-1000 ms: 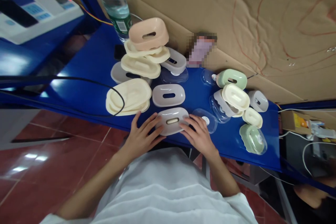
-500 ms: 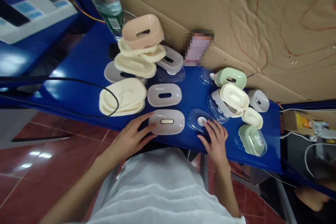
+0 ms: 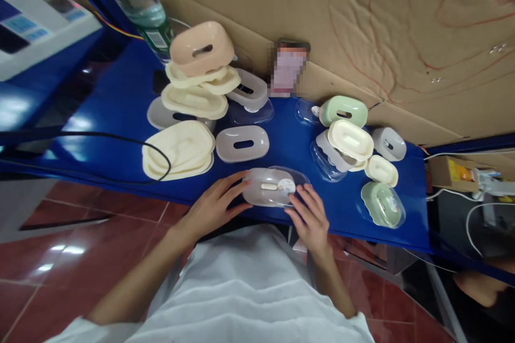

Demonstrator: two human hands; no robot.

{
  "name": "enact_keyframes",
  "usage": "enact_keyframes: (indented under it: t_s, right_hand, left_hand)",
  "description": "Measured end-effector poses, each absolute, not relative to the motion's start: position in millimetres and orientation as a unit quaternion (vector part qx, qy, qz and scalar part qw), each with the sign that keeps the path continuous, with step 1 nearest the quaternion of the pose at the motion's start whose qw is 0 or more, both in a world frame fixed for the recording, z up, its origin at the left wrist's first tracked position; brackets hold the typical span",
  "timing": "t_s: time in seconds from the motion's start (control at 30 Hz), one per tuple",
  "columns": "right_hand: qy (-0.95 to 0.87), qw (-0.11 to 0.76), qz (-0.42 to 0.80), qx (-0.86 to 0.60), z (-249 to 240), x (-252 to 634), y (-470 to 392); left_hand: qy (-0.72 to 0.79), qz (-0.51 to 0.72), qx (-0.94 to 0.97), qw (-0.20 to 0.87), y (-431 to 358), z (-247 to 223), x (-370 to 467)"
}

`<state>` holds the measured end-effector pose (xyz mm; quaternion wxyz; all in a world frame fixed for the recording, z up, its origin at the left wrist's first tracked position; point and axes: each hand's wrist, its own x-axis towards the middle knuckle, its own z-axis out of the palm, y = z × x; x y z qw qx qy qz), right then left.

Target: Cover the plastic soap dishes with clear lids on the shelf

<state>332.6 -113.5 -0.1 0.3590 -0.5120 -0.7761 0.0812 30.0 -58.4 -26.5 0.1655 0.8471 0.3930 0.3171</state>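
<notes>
At the table's near edge lies a grey oval plastic dish (image 3: 257, 195) with a cream strip showing in its central slot. My left hand (image 3: 215, 201) grips its left end, thumb on the near side and fingers on the far side. My right hand (image 3: 311, 214) holds a clear oval lid (image 3: 300, 176) with a round white sticker by its right end. The lid overlaps the right part of the dish; whether it is seated there I cannot tell. Just beyond, another grey dish (image 3: 257, 144) shows its open slot.
Cream oval pieces (image 3: 177, 144) are stacked on the left, with a peach dish (image 3: 201, 45) on a pile behind. Green dish (image 3: 354, 110), cream and grey pieces lie right. A water bottle (image 3: 140, 10) and phone (image 3: 288, 67) stand at the back; a black cable (image 3: 80, 134) crosses the left.
My right hand has taken the clear lid from the table, moving it left over the grey dish. My left hand stays at the dish's left end. The view has shifted slightly.
</notes>
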Motion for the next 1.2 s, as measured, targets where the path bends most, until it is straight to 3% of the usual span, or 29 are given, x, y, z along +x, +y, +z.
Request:
enact_keyframes:
  t_s: [0.37, 0.63, 1.0, 1.2]
  right_hand:
    - [-0.821, 0.333, 0.081, -0.456, -12.8, 310.3, -107.3]
    - [-0.828, 0.322, 0.121, -0.442, -7.2, 326.5, -91.7]
    - [-0.851, 0.305, 0.086, -0.419, -14.8, 329.0, -87.6]
    - [-0.849, 0.308, 0.074, -0.423, -15.6, 325.5, -83.9]
  left_hand:
    - [0.327, 0.385, 0.855, 0.121, -60.3, -20.0, 32.6]
    - [0.307, 0.389, 0.862, 0.105, -53.6, -14.7, 39.0]
    - [0.319, 0.362, 0.874, 0.062, -52.0, -21.4, 42.9]
    - [0.328, 0.371, 0.863, 0.103, -51.3, -23.5, 45.3]
